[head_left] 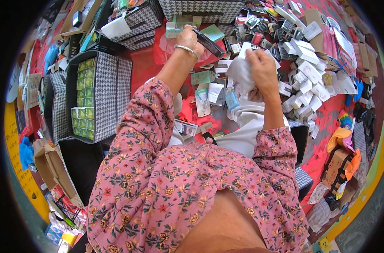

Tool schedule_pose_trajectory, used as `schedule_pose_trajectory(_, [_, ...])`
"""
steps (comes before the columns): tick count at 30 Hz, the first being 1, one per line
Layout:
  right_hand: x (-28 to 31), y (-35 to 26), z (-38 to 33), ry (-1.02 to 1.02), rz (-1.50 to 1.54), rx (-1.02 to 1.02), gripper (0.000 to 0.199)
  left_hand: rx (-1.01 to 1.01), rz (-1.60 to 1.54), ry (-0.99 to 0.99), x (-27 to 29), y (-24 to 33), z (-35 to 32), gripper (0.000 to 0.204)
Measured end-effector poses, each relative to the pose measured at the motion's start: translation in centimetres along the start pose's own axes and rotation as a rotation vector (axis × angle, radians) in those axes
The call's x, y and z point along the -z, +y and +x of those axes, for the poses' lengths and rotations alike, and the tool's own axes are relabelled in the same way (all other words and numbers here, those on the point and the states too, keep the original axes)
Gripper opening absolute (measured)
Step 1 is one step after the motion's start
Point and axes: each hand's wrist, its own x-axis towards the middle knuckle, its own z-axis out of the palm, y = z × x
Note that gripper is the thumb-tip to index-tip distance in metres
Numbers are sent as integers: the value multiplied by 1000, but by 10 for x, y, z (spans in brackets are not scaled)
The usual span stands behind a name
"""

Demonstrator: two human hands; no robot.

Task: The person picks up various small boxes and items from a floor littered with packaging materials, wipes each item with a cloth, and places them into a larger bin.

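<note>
Fig.: I see, lg to sm, a houndstooth box (109, 90) at left w/ green packs (84, 99) in rows, about full; a heap of small white cartons (305, 71) at right, unsorted, so by my read much is left. Left hand (187, 40) is clamped on a long dark flat pack (208, 42), held up over the red cloth (143, 67); right hand (262, 69) is closed on crumpled white wrap (241, 71), hands apart.
</note>
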Motion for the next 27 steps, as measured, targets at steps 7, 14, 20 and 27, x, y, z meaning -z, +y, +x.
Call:
schedule_pose_trajectory(7, [-20,-18,6,-132,395,-108,41,129,-43,-168,-2,-13,-12,32])
schedule_pose_trajectory(14, [-4,0,15,-169,1089,-441,15,146,-9,-829,-15,9,-51,50])
schedule_pose_trajectory(20, [-7,-1,18,-169,1182,-431,14,242,-286,-878,-12,-2,-50,45])
schedule_pose_trajectory(27, [-1,8,15,-32,1031,-465,37,43,-45,-734,-13,0,-37,29])
